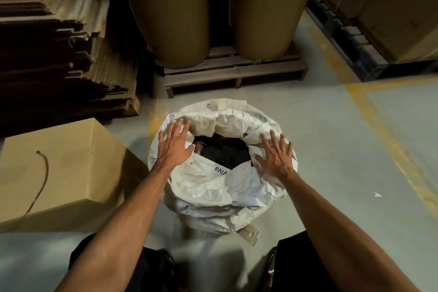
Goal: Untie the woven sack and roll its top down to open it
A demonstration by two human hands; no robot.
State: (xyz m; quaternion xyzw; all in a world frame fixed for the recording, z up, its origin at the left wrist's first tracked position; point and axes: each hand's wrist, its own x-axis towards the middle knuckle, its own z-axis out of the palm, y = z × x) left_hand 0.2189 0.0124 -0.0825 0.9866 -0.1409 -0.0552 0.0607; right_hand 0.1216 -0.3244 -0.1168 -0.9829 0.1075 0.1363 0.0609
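view: your single head camera | aim: forward and steeply down over your outstretched arms | range: close above the sack (222,173) on the floor (331,149) | overlap: none, no second view

Left hand (174,143) and right hand (276,153) lie flat, fingers spread, on the woven sack's (213,187) rolled-down rim.

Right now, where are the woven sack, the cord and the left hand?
woven sack (213,185): head view, crumpled near wall.
cord (42,180): head view, mid-length, lying on the cardboard box (78,149).
left hand (174,144): head view, back of hand.
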